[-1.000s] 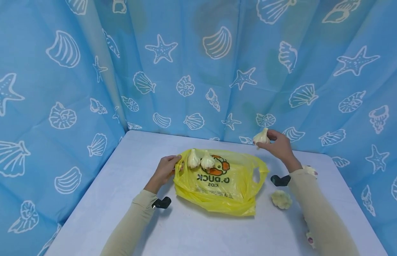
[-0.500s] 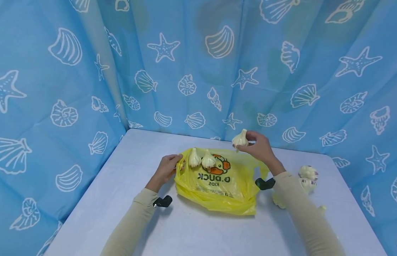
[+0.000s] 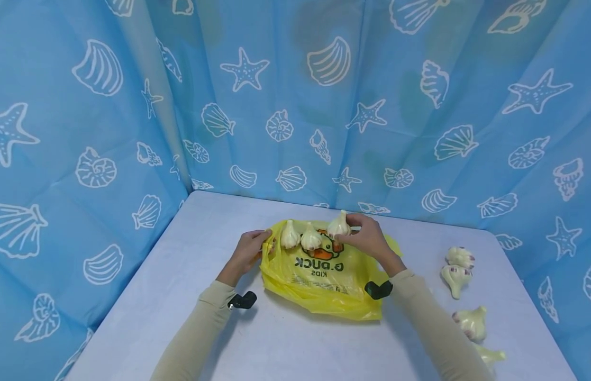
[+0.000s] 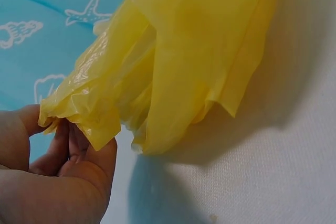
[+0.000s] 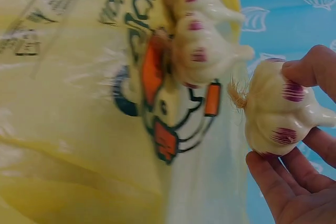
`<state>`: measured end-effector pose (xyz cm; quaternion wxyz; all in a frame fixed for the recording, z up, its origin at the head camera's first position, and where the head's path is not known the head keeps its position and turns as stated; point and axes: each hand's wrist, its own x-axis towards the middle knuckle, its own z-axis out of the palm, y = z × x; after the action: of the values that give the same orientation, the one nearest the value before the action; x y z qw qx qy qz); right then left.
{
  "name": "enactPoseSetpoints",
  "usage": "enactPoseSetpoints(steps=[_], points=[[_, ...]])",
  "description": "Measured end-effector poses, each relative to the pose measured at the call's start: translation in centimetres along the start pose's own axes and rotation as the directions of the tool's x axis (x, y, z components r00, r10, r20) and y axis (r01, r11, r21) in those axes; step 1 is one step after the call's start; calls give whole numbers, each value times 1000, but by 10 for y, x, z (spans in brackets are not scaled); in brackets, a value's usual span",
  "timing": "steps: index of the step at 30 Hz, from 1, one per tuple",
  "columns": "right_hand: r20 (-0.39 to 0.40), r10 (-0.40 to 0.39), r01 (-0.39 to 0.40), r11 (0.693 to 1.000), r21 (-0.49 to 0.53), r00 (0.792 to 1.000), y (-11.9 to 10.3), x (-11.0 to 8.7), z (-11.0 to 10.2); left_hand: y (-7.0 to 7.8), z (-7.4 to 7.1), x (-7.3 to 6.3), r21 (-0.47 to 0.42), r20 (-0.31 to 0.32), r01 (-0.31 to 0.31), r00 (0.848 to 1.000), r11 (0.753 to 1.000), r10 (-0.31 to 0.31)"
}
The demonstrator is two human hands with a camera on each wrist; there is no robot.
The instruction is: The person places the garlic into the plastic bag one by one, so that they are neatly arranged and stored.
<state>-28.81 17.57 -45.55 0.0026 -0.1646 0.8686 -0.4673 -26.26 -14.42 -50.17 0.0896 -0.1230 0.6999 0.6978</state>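
Held garlic [image 3: 339, 224]: at the far edge of the bag [image 3: 319, 286], contact unclear; probably light, firm, slippery-skinned; best taken round its bulging sides;
Right hand [image 3: 369, 236]: thumb and fingers curved round that garlic;
Bag: towards the back edge of the counter [image 3: 224, 217]; looks thin, limp;
Left hand [image 3: 249, 248]: pinching the bag's left side;
Garlic pair [image 3: 290, 236]: on the bag, side by side;
Loose garlic [image 3: 456, 278]: near the counter's right edge.

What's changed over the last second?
The right hand carried its garlic bulb leftward and then lower in the head view, from the right end of the bag to by the duck print. Nothing was newly gripped or released. The left hand still pinches the bag's left edge; the two other bulbs stayed put.
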Motion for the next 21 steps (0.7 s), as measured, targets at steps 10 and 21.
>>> enactPoseSetpoints(steps=[10, 21], points=[[53, 30, -27, 998, -55, 998, 10, -7, 17, -2, 1, 1, -13, 2, 4, 1000, 1000, -4], [54, 87, -82, 992, -94, 995, 25, -5, 28, -2, 0, 0, -13, 3, 1, 1000, 1000, 0]])
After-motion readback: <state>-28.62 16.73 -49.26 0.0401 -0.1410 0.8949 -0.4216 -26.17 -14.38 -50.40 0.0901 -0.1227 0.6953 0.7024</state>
